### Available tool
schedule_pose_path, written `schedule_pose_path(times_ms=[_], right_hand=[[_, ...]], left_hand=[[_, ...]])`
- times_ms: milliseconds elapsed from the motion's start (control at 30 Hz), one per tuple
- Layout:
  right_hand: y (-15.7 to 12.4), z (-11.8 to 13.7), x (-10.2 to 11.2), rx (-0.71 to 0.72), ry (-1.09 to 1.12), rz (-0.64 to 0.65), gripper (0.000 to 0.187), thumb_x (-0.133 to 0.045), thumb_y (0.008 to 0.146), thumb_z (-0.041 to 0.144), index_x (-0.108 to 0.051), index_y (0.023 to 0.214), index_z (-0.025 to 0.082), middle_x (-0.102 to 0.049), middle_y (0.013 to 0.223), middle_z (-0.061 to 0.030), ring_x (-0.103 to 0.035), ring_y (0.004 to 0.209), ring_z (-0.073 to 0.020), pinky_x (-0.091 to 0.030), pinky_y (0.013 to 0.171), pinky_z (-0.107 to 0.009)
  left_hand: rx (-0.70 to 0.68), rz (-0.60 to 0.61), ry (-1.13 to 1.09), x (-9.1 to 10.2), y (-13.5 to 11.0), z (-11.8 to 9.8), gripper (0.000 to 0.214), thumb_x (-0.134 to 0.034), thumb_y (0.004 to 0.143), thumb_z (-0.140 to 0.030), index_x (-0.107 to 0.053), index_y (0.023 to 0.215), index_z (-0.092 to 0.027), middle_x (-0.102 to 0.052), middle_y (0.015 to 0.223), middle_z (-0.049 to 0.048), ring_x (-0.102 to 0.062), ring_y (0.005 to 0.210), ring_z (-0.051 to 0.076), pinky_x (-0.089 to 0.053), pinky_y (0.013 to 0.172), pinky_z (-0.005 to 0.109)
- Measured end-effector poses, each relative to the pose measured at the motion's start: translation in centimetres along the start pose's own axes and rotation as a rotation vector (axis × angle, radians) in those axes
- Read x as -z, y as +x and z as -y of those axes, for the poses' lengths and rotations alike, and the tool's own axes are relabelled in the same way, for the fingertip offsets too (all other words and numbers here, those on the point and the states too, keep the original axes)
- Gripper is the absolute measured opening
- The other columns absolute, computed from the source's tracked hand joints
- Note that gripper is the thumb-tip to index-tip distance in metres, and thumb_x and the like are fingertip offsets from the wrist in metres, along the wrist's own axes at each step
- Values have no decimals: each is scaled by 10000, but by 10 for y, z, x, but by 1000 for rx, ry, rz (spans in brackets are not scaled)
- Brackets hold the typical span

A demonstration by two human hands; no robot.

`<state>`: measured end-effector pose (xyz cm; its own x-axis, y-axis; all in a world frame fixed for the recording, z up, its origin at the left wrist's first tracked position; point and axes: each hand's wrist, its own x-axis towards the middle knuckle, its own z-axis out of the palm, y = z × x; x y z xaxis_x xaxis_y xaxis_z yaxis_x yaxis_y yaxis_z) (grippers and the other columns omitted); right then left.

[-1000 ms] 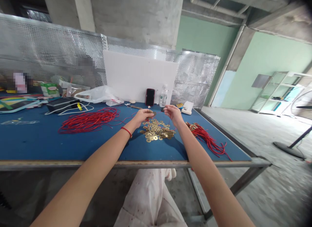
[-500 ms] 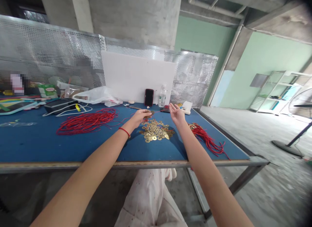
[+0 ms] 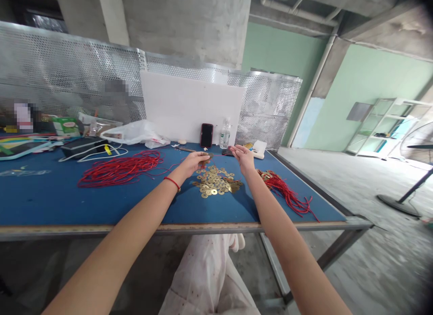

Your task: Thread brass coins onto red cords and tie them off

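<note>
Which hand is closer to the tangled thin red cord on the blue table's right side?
Right. The right hand is up-left of the red cord; the left hand is farther, beyond the round brass coins.

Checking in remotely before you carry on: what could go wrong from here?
The brass coin pinched in the left hand could slip and vanish into the loose coin pile right below it. The thin red cord near the right hand could catch on the tangled red cords beside the pile.
</note>
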<state>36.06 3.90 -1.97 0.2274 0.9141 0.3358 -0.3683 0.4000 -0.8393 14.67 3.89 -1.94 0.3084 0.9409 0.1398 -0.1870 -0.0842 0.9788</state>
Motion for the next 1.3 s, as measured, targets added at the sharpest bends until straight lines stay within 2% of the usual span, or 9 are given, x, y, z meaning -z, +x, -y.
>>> schedule_pose_path(times_ms=[333,533,867,1067,1300], right_hand=[[-17,-2,-17,-68,-100,163,264,-627,677,62,-483,857,191,-712,797,-31,-689,817,-149,-560,785,-291],[-21,-6,-20,-97,-164,311,309,-724,652,173,-480,841,185,-700,758,-19,-685,741,-140,-556,741,-275],[-25,-4,-22,-123,-250,358,395,-784,564,276,-483,802,182,-668,721,8,-653,646,-120,-532,610,-239],[-24,-5,-22,-99,-315,401,364,-758,580,270,-487,809,185,-648,692,14,-647,655,-134,-514,577,-238],[-23,-7,-22,-30,-373,443,283,-706,628,249,-523,834,184,-649,672,17,-633,624,-128,-515,601,-251]], left_hand=[[-30,69,57,-2,-1,4,315,-803,567,-313,-636,759,-127,-602,692,20,-525,560,91,-400,545,233],[-39,140,101,-5,-5,1,291,-781,600,-321,-643,778,-136,-571,683,-3,-506,560,81,-391,565,232],[-12,187,103,-6,-6,2,264,-776,604,-301,-631,757,-141,-559,675,-13,-497,558,72,-385,553,216],[-14,206,123,-7,-7,1,274,-776,596,-313,-644,761,-140,-559,660,-5,-494,542,81,-377,529,222],[-38,143,191,-10,-10,2,296,-779,568,-332,-642,744,-138,-562,646,-5,-495,553,87,-377,527,221]])
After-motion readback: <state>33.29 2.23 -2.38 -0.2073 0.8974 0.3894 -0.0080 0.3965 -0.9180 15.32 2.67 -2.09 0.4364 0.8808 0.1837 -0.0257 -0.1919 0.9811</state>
